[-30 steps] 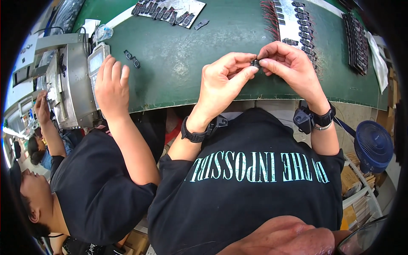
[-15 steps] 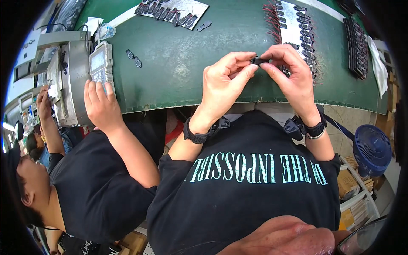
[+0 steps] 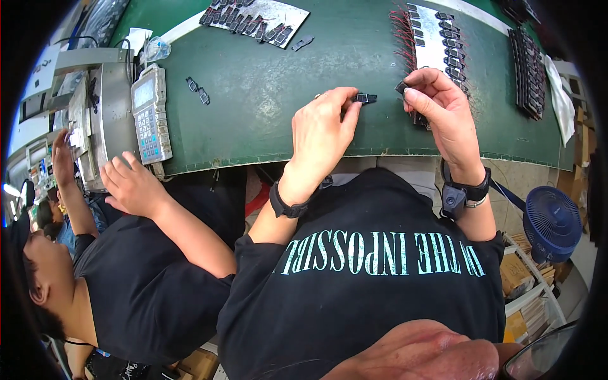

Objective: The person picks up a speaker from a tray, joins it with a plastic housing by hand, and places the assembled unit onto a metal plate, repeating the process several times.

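Note:
Over the green table (image 3: 266, 126), my left hand (image 3: 324, 130) pinches a small black watch-shaped part (image 3: 365, 98) by one end, between thumb and fingers. Its rectangular frame sticks out to the right of the fingertips. My right hand (image 3: 446, 111) is apart from it, pinching a small dark flat piece (image 3: 401, 87) between thumb and forefinger; its exact kind is too small to tell. Behind my right hand lies a white board (image 3: 430, 54) with rows of black parts and red wires, partly hidden by that hand.
Another white board (image 3: 292, 14) with black parts lies at the far side, a loose grey part (image 3: 303, 43) beside it. Two black parts (image 3: 198, 90) lie left, near a keypad device (image 3: 152, 123). A co-worker's hand (image 3: 133, 190) is at left. Black stacked pieces (image 3: 529, 76) stand far right.
My hands have moved apart: they met at one black part, and now each pinches a separate piece. The co-worker's near hand has left the keypad device and moved down and left.

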`<state>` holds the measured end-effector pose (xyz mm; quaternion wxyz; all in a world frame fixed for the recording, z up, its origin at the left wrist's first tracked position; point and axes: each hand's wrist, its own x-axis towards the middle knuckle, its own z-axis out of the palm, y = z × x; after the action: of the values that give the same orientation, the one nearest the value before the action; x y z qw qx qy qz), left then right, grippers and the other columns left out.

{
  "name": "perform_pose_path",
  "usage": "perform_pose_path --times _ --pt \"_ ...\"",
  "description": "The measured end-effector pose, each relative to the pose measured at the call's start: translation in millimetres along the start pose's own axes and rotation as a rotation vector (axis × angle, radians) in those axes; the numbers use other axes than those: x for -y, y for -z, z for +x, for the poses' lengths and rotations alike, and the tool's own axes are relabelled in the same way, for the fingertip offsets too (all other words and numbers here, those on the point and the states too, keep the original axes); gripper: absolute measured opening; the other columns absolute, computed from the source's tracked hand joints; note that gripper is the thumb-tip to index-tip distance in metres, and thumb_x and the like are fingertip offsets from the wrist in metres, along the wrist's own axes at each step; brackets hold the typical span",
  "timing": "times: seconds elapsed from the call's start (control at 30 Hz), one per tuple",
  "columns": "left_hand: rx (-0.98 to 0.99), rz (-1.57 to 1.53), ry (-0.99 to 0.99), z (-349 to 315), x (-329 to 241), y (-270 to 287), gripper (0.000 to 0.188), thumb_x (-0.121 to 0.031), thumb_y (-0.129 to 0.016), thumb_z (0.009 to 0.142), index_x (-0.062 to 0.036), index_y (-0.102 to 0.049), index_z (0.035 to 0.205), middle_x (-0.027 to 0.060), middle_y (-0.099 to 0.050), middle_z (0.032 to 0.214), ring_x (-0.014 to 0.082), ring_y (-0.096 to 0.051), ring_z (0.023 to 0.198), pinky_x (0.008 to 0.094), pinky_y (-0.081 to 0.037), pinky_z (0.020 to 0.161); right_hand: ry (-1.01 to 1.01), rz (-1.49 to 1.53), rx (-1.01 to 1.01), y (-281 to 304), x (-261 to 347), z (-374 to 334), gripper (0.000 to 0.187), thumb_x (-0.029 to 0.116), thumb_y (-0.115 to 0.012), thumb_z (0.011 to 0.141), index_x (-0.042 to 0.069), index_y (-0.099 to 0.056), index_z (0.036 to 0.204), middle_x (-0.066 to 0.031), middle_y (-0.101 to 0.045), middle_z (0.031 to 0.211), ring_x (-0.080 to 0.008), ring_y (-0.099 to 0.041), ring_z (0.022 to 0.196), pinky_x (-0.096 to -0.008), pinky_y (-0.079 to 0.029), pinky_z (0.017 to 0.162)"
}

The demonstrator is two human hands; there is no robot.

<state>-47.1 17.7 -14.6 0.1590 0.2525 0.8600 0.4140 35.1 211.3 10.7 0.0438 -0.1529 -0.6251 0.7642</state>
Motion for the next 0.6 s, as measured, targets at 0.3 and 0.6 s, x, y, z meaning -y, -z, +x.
perform_pose_path --times 0.3,0.6 --pt "-0.086 -0.405 -0.154 2 -25 14 0.009 -0.007 -0.072 0.085 -0.0043 -0.074 0.094 0.0042 -0.066 0.080 0.0122 -0.057 0.065 0.0274 -0.046 0.060 -0.011 -0.013 0.053 -4 -1 -3 0.017 0.007 -0.069 0.092 0.002 -0.063 0.107 -0.0009 -0.064 0.098 -0.0080 -0.061 0.085 -0.0222 -0.048 0.079" --pt "-0.081 -0.357 -0.206 3 -24 13 0.007 -0.007 -0.072 0.085 -0.0039 -0.073 0.091 0.0043 -0.064 0.078 0.0131 -0.057 0.063 0.0277 -0.047 0.059 0.071 -0.125 0.047 -9 0 -6 0.014 0.001 -0.068 0.092 0.000 -0.064 0.106 -0.0017 -0.064 0.100 -0.0079 -0.062 0.090 -0.0213 -0.049 0.082"
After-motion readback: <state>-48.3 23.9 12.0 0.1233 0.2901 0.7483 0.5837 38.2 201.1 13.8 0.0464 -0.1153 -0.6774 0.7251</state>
